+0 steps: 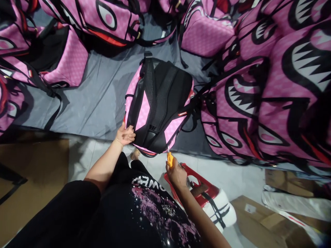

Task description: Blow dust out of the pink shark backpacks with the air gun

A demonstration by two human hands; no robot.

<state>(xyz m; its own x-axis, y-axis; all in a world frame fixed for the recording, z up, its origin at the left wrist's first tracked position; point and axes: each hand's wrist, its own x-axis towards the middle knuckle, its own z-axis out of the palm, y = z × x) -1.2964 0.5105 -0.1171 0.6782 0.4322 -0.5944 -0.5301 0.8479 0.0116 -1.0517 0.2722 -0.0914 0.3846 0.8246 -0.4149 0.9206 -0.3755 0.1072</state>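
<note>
A pink and black backpack [168, 81] lies with its black padded back and shoulder straps facing up, near the front edge of the grey-covered table. My left hand [125, 135] is closed on the bag's lower left edge. At the lower right corner, my right hand [177, 174] grips a small yellow-handled tool [170, 159] with a thin metal tip. That tip points up at the bag's bottom edge and looks very near or touching it. Its exact kind is too small to make out.
Pink backpacks with shark-mouth prints [240, 93] crowd the right side, and more [103, 17] lie along the back and left of the grey cloth [98, 93]. Below the table are a red and white bag [207, 193] and cardboard boxes [266, 220].
</note>
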